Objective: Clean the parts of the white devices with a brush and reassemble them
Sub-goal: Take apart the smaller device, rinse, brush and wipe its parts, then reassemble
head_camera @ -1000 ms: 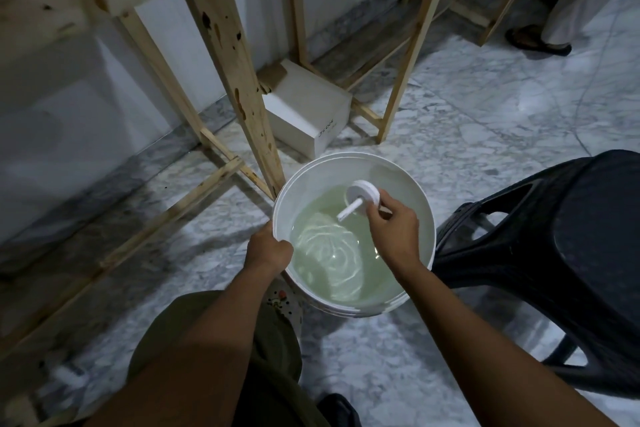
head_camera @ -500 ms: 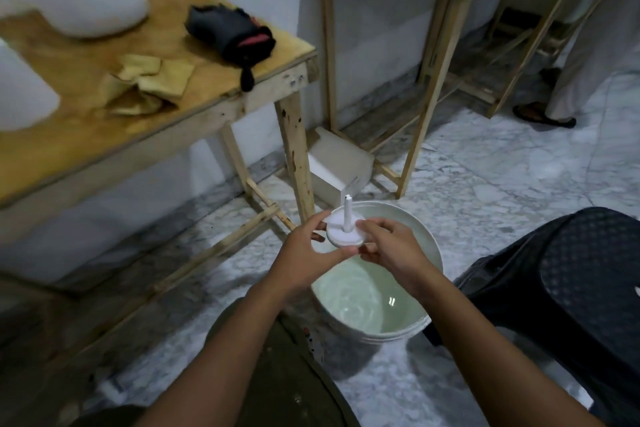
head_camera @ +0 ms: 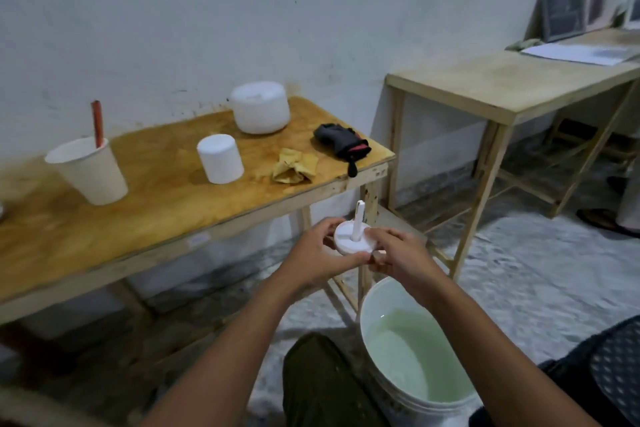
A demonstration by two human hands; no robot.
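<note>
Hands, two: left hand point(head_camera: 311, 255) and right hand point(head_camera: 401, 253), raised side by side, both pinching one white disc part point(head_camera: 353, 243) by its rim, the left at the near-left edge, the right at the right edge. One thin white stem stands upright from the disc's middle. Disc underside hidden; a small pale bit under the right fingers is too blurred to identify.

Bucket point(head_camera: 375, 302), one, white, directly below the right hand, holding pale green water; base cut off by the frame edge.

Wooden table point(head_camera: 145, 218), one, beyond and left of the hands, carrying:
- white device bodies, two: a small cylinder point(head_camera: 220, 158) and a larger domed one point(head_camera: 259, 111);
- paper cup point(head_camera: 90, 173), one, far left, with one brush point(head_camera: 97, 121) standing in it, only the red handle showing, bristles hidden;
- yellow cloth point(head_camera: 294, 166), one, crumpled;
- black pouch-like item point(head_camera: 341, 140), one, nature unclear.

Second table point(head_camera: 485, 87), one, beyond and right of the hands; papers point(head_camera: 578, 54) at its far end, blurred.

Black stool point(head_camera: 616, 364), one, below and right of the right hand, cut off.
</note>
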